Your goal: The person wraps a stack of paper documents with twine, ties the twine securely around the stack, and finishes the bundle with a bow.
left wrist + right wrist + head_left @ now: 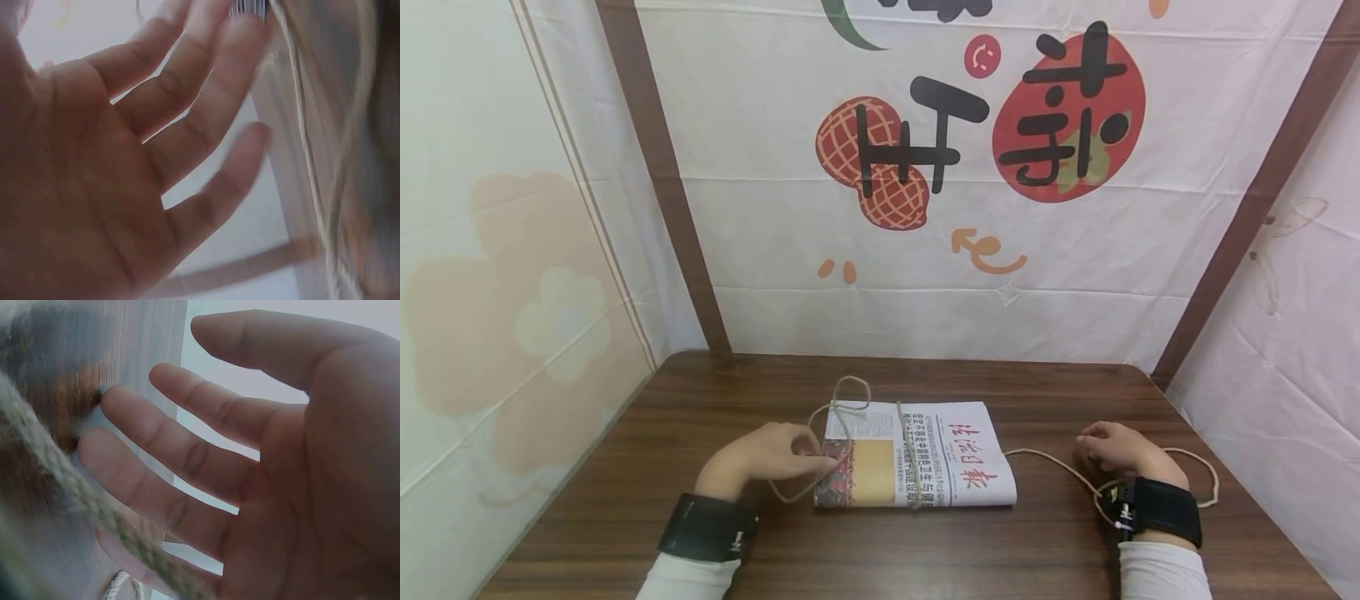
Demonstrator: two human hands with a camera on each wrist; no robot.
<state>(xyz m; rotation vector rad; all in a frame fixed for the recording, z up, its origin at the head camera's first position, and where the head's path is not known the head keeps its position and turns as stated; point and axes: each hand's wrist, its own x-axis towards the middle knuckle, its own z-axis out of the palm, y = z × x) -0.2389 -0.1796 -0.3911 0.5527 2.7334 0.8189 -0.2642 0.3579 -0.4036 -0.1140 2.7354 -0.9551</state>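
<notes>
A folded bundle of newspaper (973, 492) lies on the table, with a thin tan rope (1045, 456) passing across its middle. At its left side my left hand (775, 454) has its fingertips by the edge. A loose loop of the rope rises near that hand; in the left wrist view two strands of rope (301, 106) run past the spread, slightly bent fingers. My right hand (1123, 454) rests at the table, off the bundle's right side, with fingers loosely bent. In the right wrist view its palm is bare, and the rope (100, 509) crosses in front of the fingers.
The brown wooden table (1000, 558) reaches back to a white printed cloth (760, 250). More printed cloth (1285, 333) hangs at the left and right sides. Rope curls round beside my right wrist, which wears a black band (1168, 508).
</notes>
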